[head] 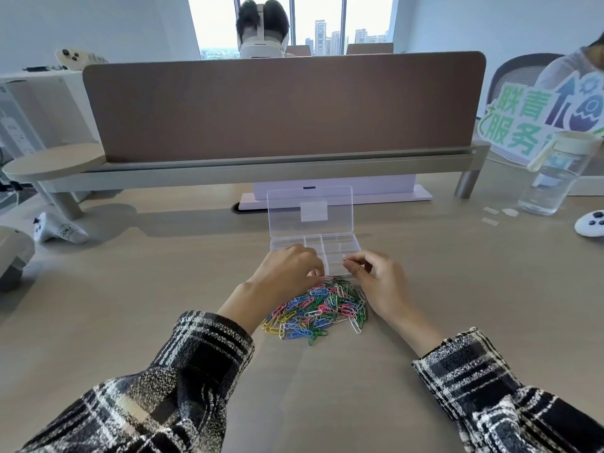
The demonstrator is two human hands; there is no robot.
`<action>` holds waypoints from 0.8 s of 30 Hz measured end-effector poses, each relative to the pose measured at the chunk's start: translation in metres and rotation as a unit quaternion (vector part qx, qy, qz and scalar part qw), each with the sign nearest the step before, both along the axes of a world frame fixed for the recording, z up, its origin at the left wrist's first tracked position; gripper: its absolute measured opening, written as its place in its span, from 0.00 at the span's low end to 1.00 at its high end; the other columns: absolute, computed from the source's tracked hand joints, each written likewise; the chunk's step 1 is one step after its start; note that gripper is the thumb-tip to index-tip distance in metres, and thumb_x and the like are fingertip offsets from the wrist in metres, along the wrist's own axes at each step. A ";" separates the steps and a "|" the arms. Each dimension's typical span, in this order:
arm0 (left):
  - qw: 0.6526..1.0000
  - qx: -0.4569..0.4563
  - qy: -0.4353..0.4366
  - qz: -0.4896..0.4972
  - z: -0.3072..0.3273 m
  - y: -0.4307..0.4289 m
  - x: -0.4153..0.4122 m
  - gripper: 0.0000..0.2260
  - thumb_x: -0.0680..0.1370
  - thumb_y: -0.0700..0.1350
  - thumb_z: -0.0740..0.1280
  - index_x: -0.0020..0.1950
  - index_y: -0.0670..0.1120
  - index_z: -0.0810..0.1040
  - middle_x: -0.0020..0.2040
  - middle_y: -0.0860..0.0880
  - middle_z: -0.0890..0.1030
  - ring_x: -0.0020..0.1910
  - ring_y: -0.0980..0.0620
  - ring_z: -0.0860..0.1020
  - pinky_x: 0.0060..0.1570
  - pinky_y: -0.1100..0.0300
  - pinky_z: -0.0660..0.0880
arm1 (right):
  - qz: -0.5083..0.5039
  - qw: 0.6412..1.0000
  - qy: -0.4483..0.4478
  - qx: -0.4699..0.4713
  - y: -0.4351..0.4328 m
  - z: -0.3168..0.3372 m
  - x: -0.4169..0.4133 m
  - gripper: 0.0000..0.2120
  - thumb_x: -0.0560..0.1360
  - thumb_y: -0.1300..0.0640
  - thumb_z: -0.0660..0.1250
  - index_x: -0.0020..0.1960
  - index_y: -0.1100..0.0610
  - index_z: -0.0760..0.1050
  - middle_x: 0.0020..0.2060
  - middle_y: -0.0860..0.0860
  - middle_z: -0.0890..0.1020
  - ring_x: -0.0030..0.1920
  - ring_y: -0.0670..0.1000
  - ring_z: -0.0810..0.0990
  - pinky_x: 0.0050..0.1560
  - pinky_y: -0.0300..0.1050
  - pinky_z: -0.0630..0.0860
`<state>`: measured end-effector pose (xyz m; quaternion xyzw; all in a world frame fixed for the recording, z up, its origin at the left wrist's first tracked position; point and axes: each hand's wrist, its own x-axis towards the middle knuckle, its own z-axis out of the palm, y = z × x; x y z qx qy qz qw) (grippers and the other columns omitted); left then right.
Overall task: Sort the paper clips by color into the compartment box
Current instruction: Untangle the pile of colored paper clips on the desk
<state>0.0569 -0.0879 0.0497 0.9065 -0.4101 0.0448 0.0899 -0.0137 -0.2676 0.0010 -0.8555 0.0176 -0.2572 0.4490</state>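
Observation:
A heap of paper clips (318, 308) in pink, blue, green, yellow and white lies on the table in front of me. Just beyond it stands a clear compartment box (340, 243) with its lid (310, 210) propped upright; its compartments look empty. My left hand (287, 273) rests knuckles up at the heap's far left edge, over the box's near left corner, fingers curled down; what they hold is hidden. My right hand (376, 276) hovers at the box's near right corner, thumb and forefinger pinching a thin pale clip (347, 260).
A brown desk divider (281, 106) on a metal rail closes off the far side. A water bottle (552, 178) and a white controller (591, 223) sit at the right. Another controller (55, 228) lies at the left. A person sits behind the divider.

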 end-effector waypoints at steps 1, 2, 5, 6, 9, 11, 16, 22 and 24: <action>1.000 0.008 -0.005 -0.006 0.001 -0.001 0.000 0.08 0.79 0.52 0.65 0.52 0.53 0.81 0.50 0.56 0.79 0.53 0.55 0.75 0.43 0.59 0.71 | 0.000 1.000 0.000 -0.002 0.000 0.000 0.000 0.04 0.76 0.54 0.70 0.47 0.52 0.83 0.40 0.43 0.81 0.41 0.40 0.76 0.40 0.28 0.68; 1.000 0.018 -0.011 -0.012 0.001 -0.002 0.000 0.08 0.79 0.51 0.64 0.53 0.53 0.81 0.51 0.56 0.79 0.54 0.55 0.75 0.42 0.59 0.70 | 0.000 1.000 -0.001 -0.005 0.000 0.001 0.000 0.04 0.76 0.54 0.70 0.47 0.52 0.83 0.40 0.43 0.81 0.41 0.40 0.76 0.40 0.28 0.68; 0.997 0.052 -0.042 -0.033 0.005 -0.005 0.000 0.09 0.80 0.50 0.62 0.54 0.52 0.81 0.53 0.55 0.78 0.54 0.54 0.75 0.43 0.59 0.70 | 0.002 1.000 -0.005 -0.002 0.001 0.001 -0.001 0.03 0.76 0.55 0.70 0.47 0.53 0.83 0.40 0.42 0.81 0.41 0.39 0.76 0.39 0.28 0.67; 0.996 0.059 -0.049 -0.037 0.005 -0.006 0.000 0.09 0.80 0.50 0.61 0.53 0.52 0.81 0.53 0.55 0.78 0.54 0.53 0.75 0.44 0.58 0.71 | 0.003 1.000 -0.005 -0.001 0.001 0.002 -0.001 0.03 0.76 0.55 0.70 0.47 0.53 0.83 0.40 0.42 0.81 0.41 0.40 0.76 0.40 0.28 0.67; 0.996 0.067 -0.048 -0.036 0.007 -0.007 0.001 0.09 0.80 0.50 0.61 0.54 0.52 0.80 0.53 0.55 0.78 0.54 0.53 0.76 0.44 0.57 0.71 | 0.005 1.000 -0.006 0.000 0.001 0.002 -0.001 0.03 0.76 0.55 0.70 0.47 0.53 0.83 0.41 0.42 0.82 0.42 0.41 0.77 0.41 0.29 0.68; 0.997 0.060 -0.034 -0.032 0.006 -0.007 0.003 0.09 0.80 0.51 0.62 0.54 0.51 0.80 0.53 0.55 0.78 0.54 0.54 0.76 0.43 0.59 0.70 | 0.006 1.000 -0.005 0.003 0.001 0.001 -0.001 0.03 0.76 0.54 0.70 0.47 0.51 0.82 0.41 0.43 0.82 0.43 0.43 0.78 0.43 0.33 0.71; 0.999 -0.001 0.043 0.009 0.004 -0.001 0.004 0.09 0.79 0.53 0.64 0.54 0.51 0.81 0.53 0.55 0.79 0.53 0.55 0.76 0.48 0.57 0.74 | 0.014 0.999 -0.002 0.034 0.001 -0.001 -0.001 0.03 0.76 0.51 0.70 0.46 0.48 0.82 0.39 0.40 0.82 0.42 0.49 0.81 0.44 0.57 0.80; 0.976 -0.125 0.168 0.066 -0.006 0.012 0.003 0.07 0.78 0.52 0.67 0.48 0.50 0.81 0.44 0.58 0.82 0.38 0.62 0.75 0.40 0.65 0.71 | 0.021 0.999 -0.005 0.025 0.006 0.010 -0.006 0.03 0.76 0.55 0.70 0.47 0.53 0.83 0.34 0.41 0.81 0.35 0.42 0.79 0.38 0.32 0.73; 0.950 -0.202 0.226 0.073 -0.005 0.013 -0.002 0.07 0.78 0.49 0.68 0.46 0.48 0.82 0.40 0.55 0.85 0.31 0.65 0.74 0.33 0.70 0.69 | 0.044 0.999 0.011 0.020 0.011 0.015 -0.010 0.04 0.76 0.57 0.70 0.48 0.56 0.83 0.29 0.36 0.79 0.31 0.36 0.76 0.32 0.27 0.67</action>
